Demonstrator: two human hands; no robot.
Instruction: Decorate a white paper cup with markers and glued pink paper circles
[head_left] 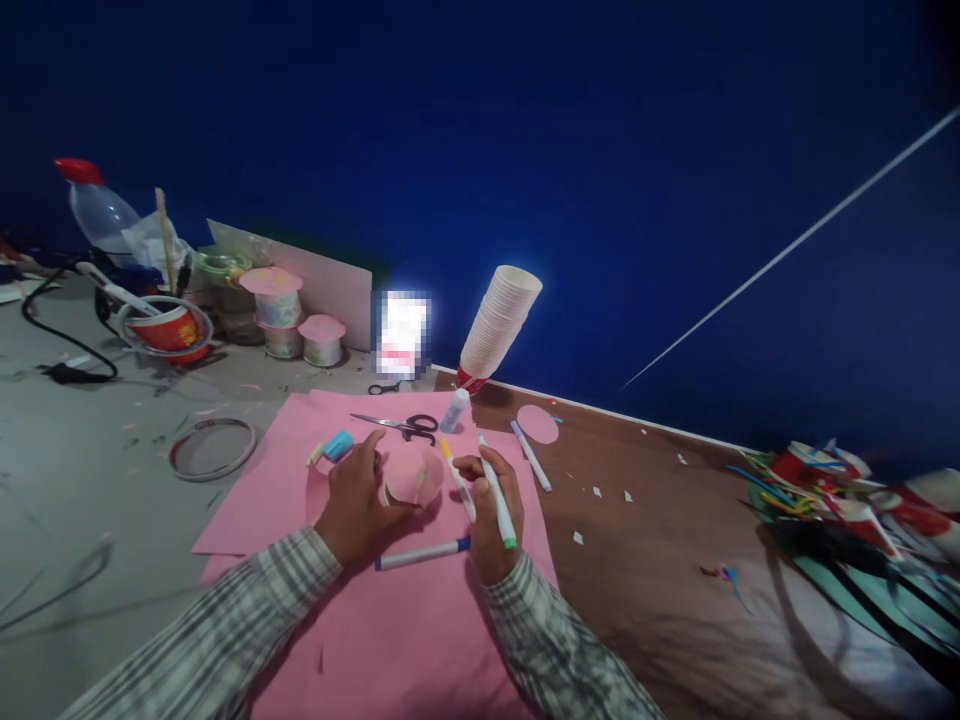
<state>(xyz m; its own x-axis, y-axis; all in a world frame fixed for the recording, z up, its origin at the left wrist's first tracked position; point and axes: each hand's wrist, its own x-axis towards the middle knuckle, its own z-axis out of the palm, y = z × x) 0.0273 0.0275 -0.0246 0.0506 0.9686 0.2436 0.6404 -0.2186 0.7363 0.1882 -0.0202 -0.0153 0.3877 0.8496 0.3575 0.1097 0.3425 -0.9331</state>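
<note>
My left hand is closed around a small cup topped with a pink paper disc; faint marks show on the disc. In my right hand is a white marker with a green end, its other end pointing away from me. A yellow-tipped marker lies between the two hands, and a blue-capped marker rests just below the cup. Black-handled scissors and a glue stick are behind the cup. All of this is over pink paper sheets.
A tilted stack of paper cups stands by the blue wall. Pink-topped cups stand at the back left, near a red cup. A tape roll, a purple-capped marker and a pink disc lie around. Clutter sits right.
</note>
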